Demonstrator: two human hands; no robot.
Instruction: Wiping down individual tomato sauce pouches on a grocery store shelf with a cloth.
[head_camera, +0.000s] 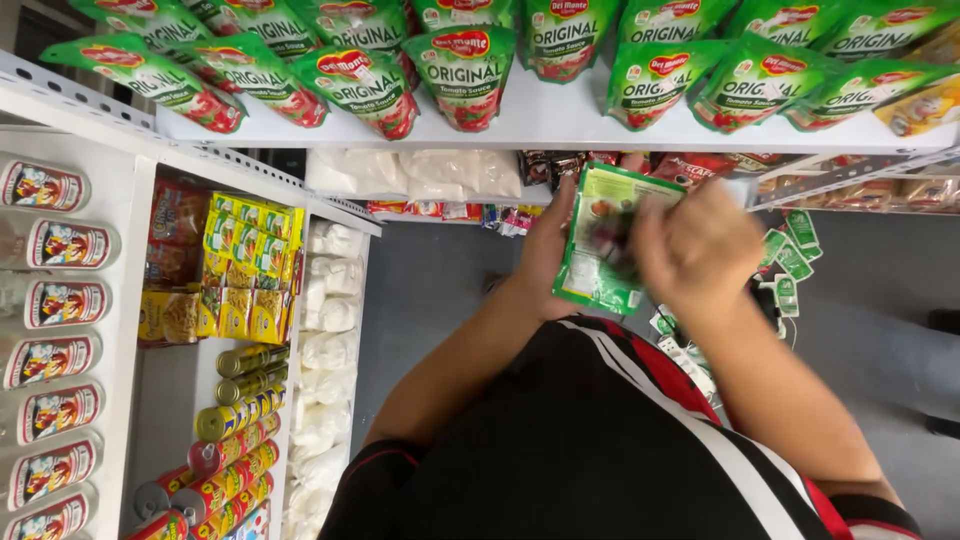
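- The left hand (548, 255) grips a flat green foil sachet (610, 240) by its left edge, fingers wrapped behind it and thumb along the side, holding it upright in front of the person's chest, below the front edge of the top white shelf (540, 125).
- The right hand (700, 250) lies against the sachet's right side, motion-blurred; it touches the packet, but I cannot tell whether the fingers are clamped on it.
- Along that top shelf stands a row of green stand-up pouches with red tomato pictures (465, 70), leaning over its front edge.
- On the shelf beneath, behind the sachet, lie clear bags of white powder (415, 175).
- In the left shelving, yellow and green boxed packets (250, 245) sit above stacked gold and red cans (235, 440), with more white bags (325, 330) beside them.
- At the far left edge runs a column of tins with red labels (50, 300).
- Small green sachets (790, 255) hang at the right.
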